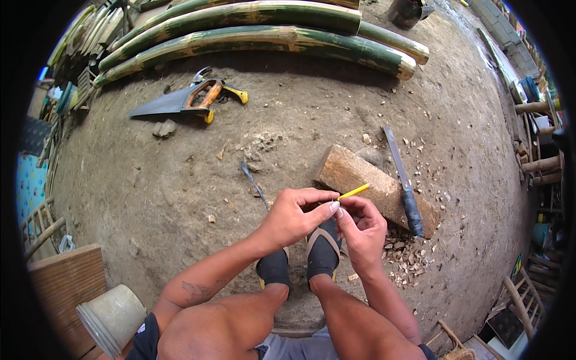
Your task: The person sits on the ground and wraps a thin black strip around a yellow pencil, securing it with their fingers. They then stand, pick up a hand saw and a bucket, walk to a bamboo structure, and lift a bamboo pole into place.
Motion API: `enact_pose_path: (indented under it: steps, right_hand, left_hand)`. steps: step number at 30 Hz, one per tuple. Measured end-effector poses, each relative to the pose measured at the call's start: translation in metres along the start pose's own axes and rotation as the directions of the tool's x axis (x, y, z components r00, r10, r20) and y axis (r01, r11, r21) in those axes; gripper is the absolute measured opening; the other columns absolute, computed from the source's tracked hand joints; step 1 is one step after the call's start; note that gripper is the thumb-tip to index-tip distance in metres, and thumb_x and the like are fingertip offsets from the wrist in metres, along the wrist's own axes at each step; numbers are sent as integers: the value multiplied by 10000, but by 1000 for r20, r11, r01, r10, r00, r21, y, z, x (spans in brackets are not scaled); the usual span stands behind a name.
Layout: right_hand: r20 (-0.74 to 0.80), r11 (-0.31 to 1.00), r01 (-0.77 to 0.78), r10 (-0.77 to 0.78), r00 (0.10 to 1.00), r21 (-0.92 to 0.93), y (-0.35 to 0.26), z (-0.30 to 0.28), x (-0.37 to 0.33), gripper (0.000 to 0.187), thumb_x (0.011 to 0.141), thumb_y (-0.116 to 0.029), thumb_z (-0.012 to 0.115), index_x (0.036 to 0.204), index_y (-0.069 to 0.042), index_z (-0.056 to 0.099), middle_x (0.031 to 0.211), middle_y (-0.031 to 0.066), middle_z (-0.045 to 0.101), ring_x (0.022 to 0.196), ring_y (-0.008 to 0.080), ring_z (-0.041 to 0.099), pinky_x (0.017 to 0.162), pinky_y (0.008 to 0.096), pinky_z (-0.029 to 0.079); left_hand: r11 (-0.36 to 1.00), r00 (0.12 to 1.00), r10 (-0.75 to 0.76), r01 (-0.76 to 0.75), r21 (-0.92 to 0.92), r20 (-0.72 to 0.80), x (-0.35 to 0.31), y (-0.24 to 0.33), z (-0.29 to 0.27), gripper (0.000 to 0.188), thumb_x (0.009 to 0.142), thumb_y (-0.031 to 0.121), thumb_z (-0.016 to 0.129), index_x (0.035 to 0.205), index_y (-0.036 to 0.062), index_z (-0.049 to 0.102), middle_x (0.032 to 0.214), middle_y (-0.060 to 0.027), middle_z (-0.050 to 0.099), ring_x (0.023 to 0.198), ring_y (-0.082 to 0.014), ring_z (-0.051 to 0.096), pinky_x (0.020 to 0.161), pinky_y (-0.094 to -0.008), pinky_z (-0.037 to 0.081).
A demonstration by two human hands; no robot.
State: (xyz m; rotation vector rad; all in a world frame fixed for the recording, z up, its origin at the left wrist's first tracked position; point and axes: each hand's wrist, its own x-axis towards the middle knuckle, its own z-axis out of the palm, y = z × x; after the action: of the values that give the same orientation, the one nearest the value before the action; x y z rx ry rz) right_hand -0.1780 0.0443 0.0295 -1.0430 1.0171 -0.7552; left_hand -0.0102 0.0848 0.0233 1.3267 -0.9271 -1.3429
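Left hand (293, 217) and right hand (363, 231), grips pinched tight on a two-o'clock-pointing yellow stick (355, 191), seem mid-handling, next needing steadiness.

my bare left forearm (210, 270) slants in from the lower left, dark tattoo (195, 292) on it, wrist pretty much straight. my left hand (294, 215) has its back facing up, index finger stretched out to the right and thumb pushed forward below it. my bare right forearm (388, 303) angles up way steeper from the lower right, and my right hand (364, 231) is tipped inward, fingers curled toward the other one. thumb tips basically meeting, both hands pinching.
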Motion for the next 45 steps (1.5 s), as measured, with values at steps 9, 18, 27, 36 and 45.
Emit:
enact_pose_path:
  steps: [9, 18, 27, 36, 45]
  right_hand:
    - [17, 992, -82, 84, 996, -96, 2, -5, -1, 184, 947, -155, 723, 1031, 4, 682, 813, -10, 651, 609, 25, 541, 534, 183, 421]
    - [-38, 988, -156, 155, 987, -12, 1, -1, 3, 163, 958, -173, 711, 971, -13, 689, 753, -32, 627, 572, 19, 508, 515, 186, 396]
    - [-12, 987, -158, 158, 987, -23, 7, 0, -1, 186, 966, -187, 706, 995, -8, 666, 739, -36, 606, 570, 14, 481, 507, 190, 366]
    - [137, 984, -85, 107, 985, -159, 6, -26, 5, 194, 968, -169, 700, 977, 22, 670, 815, -25, 640, 746, 41, 543, 664, 206, 440]
    - [289, 919, 72, 47, 956, -388, 20, -46, 47, 135, 904, -124, 749, 923, 7, 726, 790, 16, 682, 750, 76, 594, 660, 247, 465]
  left_hand:
    - [991, 984, -136, 134, -20, -115, 1, 5, -3, 261, 998, 197, 625, 1075, -35, 717, 781, -18, 674, 703, -69, 597, 646, -246, 488]
    - [995, 996, -91, 90, -47, -21, -4, -5, 0, 303, 994, 210, 606, 1099, -52, 716, 815, -36, 678, 765, -65, 599, 669, -248, 488]
    - [997, 996, -81, 81, -5, -46, -1, -2, 2, 236, 978, 192, 677, 983, -35, 738, 777, -2, 683, 721, -38, 577, 608, -232, 461]
    - [982, 986, -134, 118, -148, -102, -1, 4, 0, 241, 984, 219, 679, 936, -14, 721, 771, -23, 694, 623, -38, 577, 559, -214, 461]
    - [977, 977, -213, 213, 32, 20, -5, 7, -3, 248, 965, 215, 653, 872, -4, 722, 676, -22, 676, 562, -36, 518, 512, -244, 422]
